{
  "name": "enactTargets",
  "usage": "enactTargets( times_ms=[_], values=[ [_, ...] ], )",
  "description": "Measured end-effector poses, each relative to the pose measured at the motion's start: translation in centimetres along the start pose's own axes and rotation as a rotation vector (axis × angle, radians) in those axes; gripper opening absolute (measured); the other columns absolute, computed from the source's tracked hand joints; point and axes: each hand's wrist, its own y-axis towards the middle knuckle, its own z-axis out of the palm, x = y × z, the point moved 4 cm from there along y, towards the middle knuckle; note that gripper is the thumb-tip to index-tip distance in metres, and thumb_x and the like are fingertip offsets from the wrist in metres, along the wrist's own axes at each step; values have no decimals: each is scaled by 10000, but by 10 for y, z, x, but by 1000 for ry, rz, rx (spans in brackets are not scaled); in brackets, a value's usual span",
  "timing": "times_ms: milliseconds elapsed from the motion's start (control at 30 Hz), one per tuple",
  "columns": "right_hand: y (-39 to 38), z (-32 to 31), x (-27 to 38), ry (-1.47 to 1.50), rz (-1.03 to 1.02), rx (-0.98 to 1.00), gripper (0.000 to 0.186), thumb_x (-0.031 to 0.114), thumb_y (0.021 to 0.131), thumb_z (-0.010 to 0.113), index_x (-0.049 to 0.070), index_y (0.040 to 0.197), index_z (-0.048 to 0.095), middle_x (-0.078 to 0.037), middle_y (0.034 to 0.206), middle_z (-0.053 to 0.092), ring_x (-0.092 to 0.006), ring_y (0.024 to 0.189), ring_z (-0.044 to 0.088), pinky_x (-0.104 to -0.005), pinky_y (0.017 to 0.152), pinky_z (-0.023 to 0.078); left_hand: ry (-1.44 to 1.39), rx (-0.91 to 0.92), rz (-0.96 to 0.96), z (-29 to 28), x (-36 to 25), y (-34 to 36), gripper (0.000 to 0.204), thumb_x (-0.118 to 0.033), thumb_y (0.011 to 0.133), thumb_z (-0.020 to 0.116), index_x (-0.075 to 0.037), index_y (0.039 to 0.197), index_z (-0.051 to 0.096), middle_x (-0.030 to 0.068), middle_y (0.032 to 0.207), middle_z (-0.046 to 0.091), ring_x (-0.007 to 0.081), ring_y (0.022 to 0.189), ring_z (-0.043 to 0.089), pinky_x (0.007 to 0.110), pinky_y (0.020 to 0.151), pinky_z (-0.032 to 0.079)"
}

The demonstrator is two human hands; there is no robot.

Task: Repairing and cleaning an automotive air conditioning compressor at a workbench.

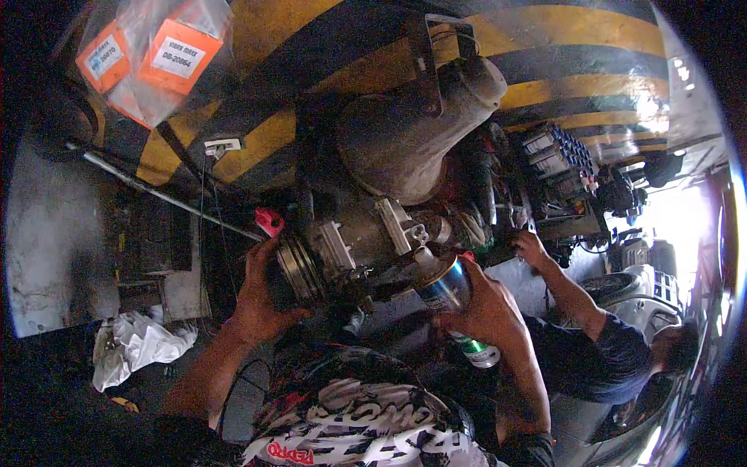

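Observation:
My left hand (261, 300) curls round the ringed end of a grimy metal cylinder (302, 268), thumb below and fingers above. Just above those fingers is a red piece with a hole (269, 222). In my right hand (490, 300) is a spray can (442, 284) with a blue and silver body, its top tilted up to the left towards a metal bracket (398, 226) on the cylinder. A green and white can end (477, 350) shows below that hand; whether it belongs to the same can, I cannot tell. A bit of red shows at my right fingertips.
A large dusty housing (405, 148) rises beyond the cylinder. A co-worker's hand (531, 251) reaches in from the right. Orange boxes in clear plastic (175, 58) are at the upper left, a long metal bar (167, 192) lies left, and crumpled white plastic (140, 346) sits lower left.

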Motion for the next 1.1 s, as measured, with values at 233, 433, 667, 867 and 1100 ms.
enactTargets(
  times_ms=[233, 433, 667, 867, 1100],
  values=[
    [1, -3, 2, 16, 28, 21, 1003, 495, 638, 879, 81, 1440, 444, -219, 1231, 662, -414, 1112, 655, -499, 938, 536, -19, -16, 55, -2, 0, 1, 1305, -332, 520, 973, -81, 1566, 234, 222, 1523, 329, 423, 1417, 340, 499, 1186, 320],
    [1, -3, 4, -38, 40, 30, 990, 495, 648, 873, 80, 1436, 442, -218, 1200, 676, -415, 1103, 656, -503, 929, 538, -100, -17, 47, -1, -6, 5, 1290, -281, 515, 962, -82, 1565, 240, 217, 1511, 342, 412, 1406, 352, 486, 1180, 330],
    [1, -2, 5, -56, 74, 65, 967, 505, 663, 866, 80, 1421, 443, -229, 1184, 678, -422, 1085, 661, -503, 925, 540, -74, -22, 9, -1, -2, 0, 1315, -230, 485, 980, -86, 1561, 239, 210, 1506, 348, 406, 1405, 358, 485, 1187, 331],
    [1, -3, 3, -13, 65, 48, 1192, 470, 552, 946, 16, 1494, 374, -281, 1152, 684, -452, 1086, 662, -485, 940, 525, -26, -9, -15, -1, -4, 3, 1329, -219, 468, 988, -92, 1557, 237, 215, 1501, 345, 413, 1407, 352, 486, 1192, 327],
    [2, -3, 4, -13, 103, 67, 1162, 449, 567, 944, 29, 1493, 383, -288, 1166, 678, -460, 1094, 657, -490, 931, 528, -60, -60, 130, 1, 1, 3, 1289, -276, 510, 977, -40, 1550, 252, 218, 1493, 360, 408, 1405, 358, 489, 1180, 322]
  ],
)
